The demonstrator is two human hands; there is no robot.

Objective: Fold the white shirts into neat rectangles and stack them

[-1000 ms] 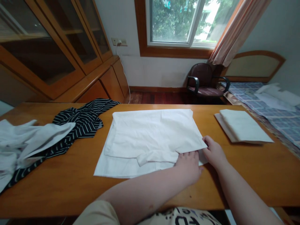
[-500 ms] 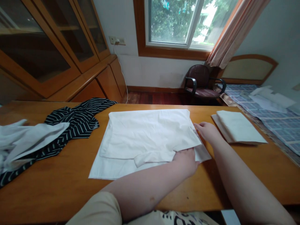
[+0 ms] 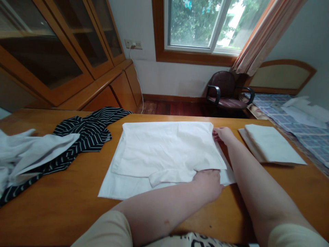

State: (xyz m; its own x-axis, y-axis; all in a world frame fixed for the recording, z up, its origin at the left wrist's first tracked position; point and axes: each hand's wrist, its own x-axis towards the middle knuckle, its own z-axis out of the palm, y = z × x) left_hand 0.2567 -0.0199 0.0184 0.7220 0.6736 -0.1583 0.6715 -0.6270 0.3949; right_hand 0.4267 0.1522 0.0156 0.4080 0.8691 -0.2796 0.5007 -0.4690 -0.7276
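A white garment, partly folded, lies flat in the middle of the wooden table. My left hand is closed on its near right corner, fingers tucked under the cloth edge. My right hand has reached along the right side to the far right corner and pinches the fabric edge there. Both forearms cross the near part of the table.
A black-and-white striped garment and crumpled white clothes lie at the left. A folded white stack sits at the right. Beyond the table stand a dark armchair, a bed and wooden cabinets.
My right hand slid from the near right corner up along the garment's right edge to its far corner. My left hand stayed at the near corner.
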